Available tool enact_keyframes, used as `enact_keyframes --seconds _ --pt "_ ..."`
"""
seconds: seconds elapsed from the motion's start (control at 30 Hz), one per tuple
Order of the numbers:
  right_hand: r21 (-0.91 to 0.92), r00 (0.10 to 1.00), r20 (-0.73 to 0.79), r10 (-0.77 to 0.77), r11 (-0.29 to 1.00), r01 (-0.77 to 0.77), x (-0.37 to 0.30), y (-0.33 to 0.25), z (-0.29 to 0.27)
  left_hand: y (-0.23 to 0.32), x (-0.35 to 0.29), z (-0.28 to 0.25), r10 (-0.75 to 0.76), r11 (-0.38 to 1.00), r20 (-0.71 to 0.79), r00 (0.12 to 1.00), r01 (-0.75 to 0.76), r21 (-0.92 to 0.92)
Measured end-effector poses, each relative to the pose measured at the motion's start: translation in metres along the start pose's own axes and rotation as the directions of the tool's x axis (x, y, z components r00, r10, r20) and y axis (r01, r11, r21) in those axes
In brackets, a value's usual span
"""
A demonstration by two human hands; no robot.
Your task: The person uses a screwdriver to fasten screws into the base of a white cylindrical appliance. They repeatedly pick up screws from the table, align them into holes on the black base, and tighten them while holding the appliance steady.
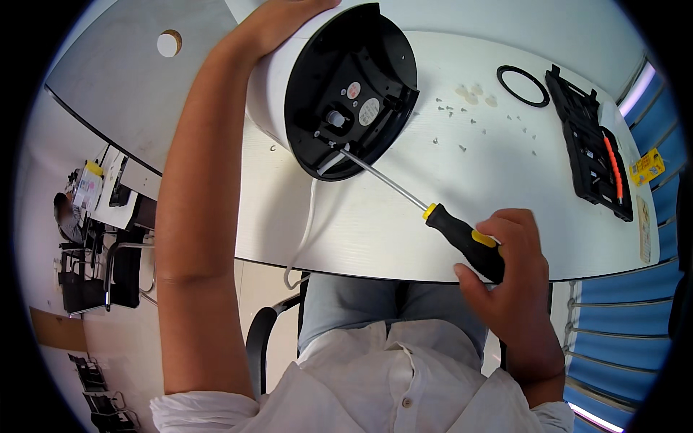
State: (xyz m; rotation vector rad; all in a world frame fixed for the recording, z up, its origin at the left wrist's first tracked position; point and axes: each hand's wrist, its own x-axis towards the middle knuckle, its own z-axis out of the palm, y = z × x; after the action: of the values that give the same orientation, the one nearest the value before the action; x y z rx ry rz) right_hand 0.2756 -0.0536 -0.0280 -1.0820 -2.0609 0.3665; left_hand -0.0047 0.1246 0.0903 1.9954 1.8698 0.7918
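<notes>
While I am watching remotely, the left hand [290, 17] is resting against the white rounded appliance [269, 97]; the upper picture edge is cutting off its fingers, so I cannot tell their state. Rightward, the steel-shafted screwdriver with a black-and-yellow handle [456, 229] is slanting from the appliance's hollow black underside [310, 86], its tip hard to make out, toward the right hand [514, 263], whose fingers are curling around the handle's rear, partly covering it.

From my end I see a creased white button-front shirt [354, 397] with a small round button [406, 402], left sleeve [202, 413] rolled up in folds, arms [198, 231] bare below, and faded grey-blue trousers [346, 303].
</notes>
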Motion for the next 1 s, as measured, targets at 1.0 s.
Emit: enact_keyframes --seconds 1.0 --pt "0.243 0.913 -0.393 -0.107 0.946 0.215 -0.032 0.044 0.022 0.012 -0.023 0.001 0.108 0.994 -0.022 0.994 -0.107 0.016"
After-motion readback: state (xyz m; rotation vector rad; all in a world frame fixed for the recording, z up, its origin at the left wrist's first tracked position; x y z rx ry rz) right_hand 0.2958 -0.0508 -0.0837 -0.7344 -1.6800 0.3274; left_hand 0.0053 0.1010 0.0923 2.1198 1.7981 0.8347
